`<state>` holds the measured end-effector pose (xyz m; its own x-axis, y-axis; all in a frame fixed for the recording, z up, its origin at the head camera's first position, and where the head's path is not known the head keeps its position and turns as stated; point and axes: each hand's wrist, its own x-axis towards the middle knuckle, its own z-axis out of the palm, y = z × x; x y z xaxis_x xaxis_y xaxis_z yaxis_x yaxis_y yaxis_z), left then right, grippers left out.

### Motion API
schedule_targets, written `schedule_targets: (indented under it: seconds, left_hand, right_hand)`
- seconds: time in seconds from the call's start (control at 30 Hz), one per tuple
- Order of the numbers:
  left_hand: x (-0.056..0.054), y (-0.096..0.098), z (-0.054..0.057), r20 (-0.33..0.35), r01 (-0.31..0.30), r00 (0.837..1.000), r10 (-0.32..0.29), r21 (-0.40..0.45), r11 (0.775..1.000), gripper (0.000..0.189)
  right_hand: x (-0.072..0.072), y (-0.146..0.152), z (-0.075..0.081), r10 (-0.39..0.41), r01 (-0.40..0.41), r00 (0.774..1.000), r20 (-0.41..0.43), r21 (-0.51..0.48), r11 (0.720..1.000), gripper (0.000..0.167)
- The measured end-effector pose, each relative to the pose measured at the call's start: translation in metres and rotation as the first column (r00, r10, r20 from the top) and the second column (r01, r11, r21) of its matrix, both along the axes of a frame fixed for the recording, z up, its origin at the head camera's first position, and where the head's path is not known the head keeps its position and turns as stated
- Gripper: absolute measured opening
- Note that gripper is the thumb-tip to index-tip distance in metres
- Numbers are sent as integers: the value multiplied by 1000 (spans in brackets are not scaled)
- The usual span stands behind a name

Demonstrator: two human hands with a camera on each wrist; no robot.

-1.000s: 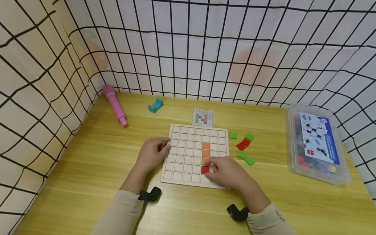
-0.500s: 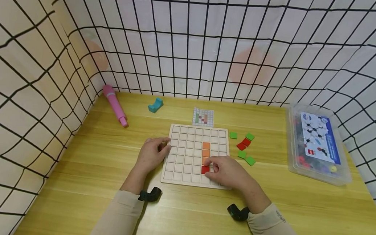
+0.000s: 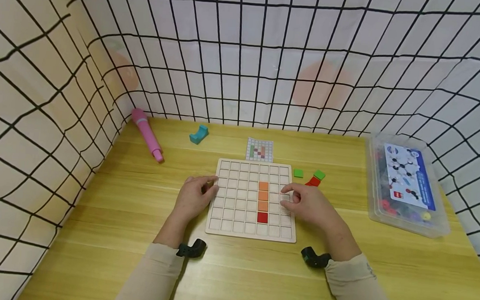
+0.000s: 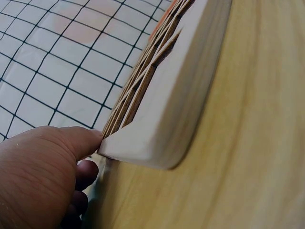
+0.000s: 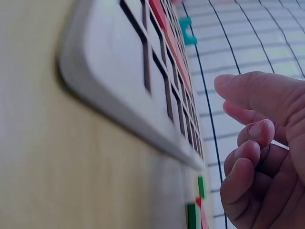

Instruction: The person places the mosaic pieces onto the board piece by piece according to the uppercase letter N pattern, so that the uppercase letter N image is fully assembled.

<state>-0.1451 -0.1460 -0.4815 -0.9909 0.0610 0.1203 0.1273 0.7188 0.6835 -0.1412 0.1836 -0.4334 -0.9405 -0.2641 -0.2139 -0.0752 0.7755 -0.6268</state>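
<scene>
A pale wooden grid board (image 3: 236, 204) lies flat on the table. In one of its columns sit several orange tiles (image 3: 263, 196) with a red tile (image 3: 262, 217) directly below them. My left hand (image 3: 192, 195) rests at the board's left edge, its thumb (image 4: 78, 141) touching the rim in the left wrist view. My right hand (image 3: 312, 207) is over the board's right edge, thumb and forefinger apart and nothing between them. In the right wrist view the other fingers (image 5: 240, 171) curl loosely.
Loose green tiles (image 3: 298, 173) and red tiles (image 3: 314, 181) lie right of the board, some hidden by my right hand. A pattern card (image 3: 259, 150) touches the back edge. Further out are a pink microphone-shaped object (image 3: 147, 134), a teal curved block (image 3: 199, 134) and a clear box (image 3: 406, 185).
My right hand has left the red tile, which stays in its cell, and has moved right and away toward the loose tiles. My left hand has stayed put.
</scene>
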Motion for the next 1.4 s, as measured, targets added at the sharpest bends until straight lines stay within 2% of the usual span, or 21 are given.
schedule_targets:
  seconds: [0.2,0.43,0.67,0.83,1.4]
  left_hand:
    - [0,0,-1,8,0,1000,0,-9,1000,31]
    - [0,0,0,8,0,1000,0,-8,1000,32]
    - [-1,0,0,-3,1,1000,-1,-12,1000,31]
    - [-1,-1,-1,4,2,1000,-2,-15,1000,31]
    - [0,0,0,5,2,1000,-2,-4,1000,31]
  right_hand:
    - [-11,18,-3,-98,97,995,-21,-22,995,32]
    - [-18,36,-10,-209,210,975,-73,0,978,41]
    - [-19,50,-21,-259,261,961,-96,6,965,37]
    - [-20,52,-24,-285,288,955,-80,18,958,36]
    - [-21,53,-25,-316,319,947,-51,51,947,43]
